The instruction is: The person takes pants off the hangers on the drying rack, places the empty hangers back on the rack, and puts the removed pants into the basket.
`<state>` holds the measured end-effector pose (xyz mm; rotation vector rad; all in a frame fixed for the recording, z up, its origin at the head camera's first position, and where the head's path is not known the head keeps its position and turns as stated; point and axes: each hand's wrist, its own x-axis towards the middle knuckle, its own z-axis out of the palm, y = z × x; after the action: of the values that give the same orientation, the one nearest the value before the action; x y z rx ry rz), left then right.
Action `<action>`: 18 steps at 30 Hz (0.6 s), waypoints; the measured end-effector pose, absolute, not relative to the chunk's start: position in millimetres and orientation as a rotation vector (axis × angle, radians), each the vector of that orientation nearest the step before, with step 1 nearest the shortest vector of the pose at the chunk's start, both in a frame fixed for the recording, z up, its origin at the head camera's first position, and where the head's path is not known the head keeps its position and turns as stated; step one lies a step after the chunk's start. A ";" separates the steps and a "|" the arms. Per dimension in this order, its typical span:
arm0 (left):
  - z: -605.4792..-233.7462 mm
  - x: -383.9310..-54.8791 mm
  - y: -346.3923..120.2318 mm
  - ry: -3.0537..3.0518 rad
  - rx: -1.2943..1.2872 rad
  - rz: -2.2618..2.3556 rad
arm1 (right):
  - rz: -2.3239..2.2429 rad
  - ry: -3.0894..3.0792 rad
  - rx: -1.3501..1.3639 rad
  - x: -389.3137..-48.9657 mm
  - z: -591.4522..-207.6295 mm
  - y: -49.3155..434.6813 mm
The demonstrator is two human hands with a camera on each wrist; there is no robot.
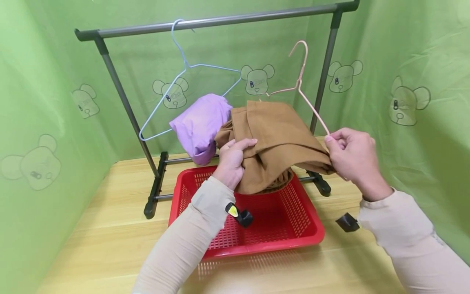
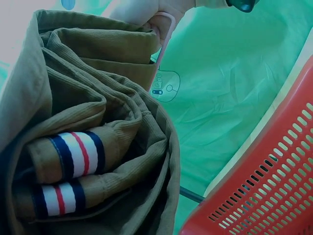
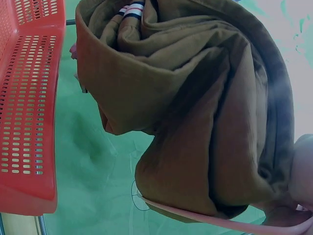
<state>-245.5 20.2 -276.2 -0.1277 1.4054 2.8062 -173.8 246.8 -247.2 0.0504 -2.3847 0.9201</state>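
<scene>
A bunched brown garment [image 1: 279, 126] is held up above the front of the rack. My left hand [image 1: 230, 163] grips its left side, the thumb lying over the folds. With thumb and fingers my right hand [image 1: 353, 157] pinches the right end of a pink hanger [image 1: 300, 69], beside the garment's right edge. The pink hanger's hook points up, off the rail, and the cloth hides much of its lower part. In the left wrist view, two bands striped navy, white and red [image 2: 80, 154] show among the folds.
A metal rack [image 1: 227, 21] stands behind, its rail carrying a blue hanger [image 1: 161, 102]. A folded purple garment [image 1: 203, 122] hangs on that hanger's lower bar. Below my hands, a red perforated basket [image 1: 257, 248] sits on the wooden table [image 1: 106, 245]. Green curtains [image 1: 44, 81] enclose the space.
</scene>
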 end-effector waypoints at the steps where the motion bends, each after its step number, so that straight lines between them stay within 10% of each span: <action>1: -276.5 -245.3 19.6 1.406 -0.126 2.798 | 0.924 -2.383 0.048 -174.0 -247.1 247.0; 18: -277.8 -239.4 13.7 1.426 -0.130 2.729 | 0.918 -2.360 0.033 -177.8 -246.4 250.0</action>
<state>-239.4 13.7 -277.8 -0.1298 1.4264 2.7292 -177.8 250.0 -246.4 0.0329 -2.3600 0.9178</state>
